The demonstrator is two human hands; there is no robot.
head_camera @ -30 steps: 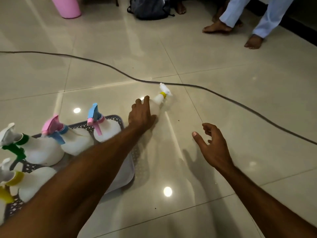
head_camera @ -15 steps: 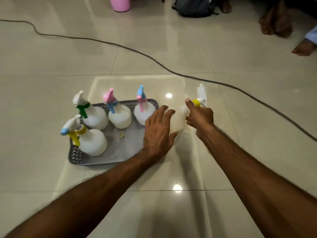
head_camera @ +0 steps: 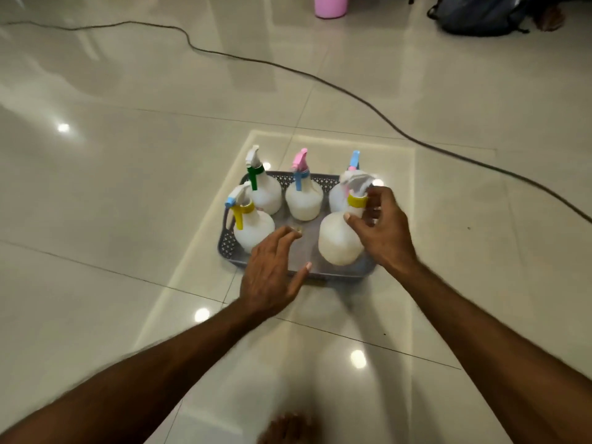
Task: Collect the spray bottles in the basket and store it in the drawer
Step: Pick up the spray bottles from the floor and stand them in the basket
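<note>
A spray bottle [head_camera: 339,241] is standing in the basket [head_camera: 231,242] on the floor, the right hand [head_camera: 383,230] pinching its neck; the left hand [head_camera: 271,271] is hovering open beside four others.

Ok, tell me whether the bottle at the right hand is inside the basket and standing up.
In and upright: the bottle stands on its base in the basket, the right hand pinching its neck.
</note>
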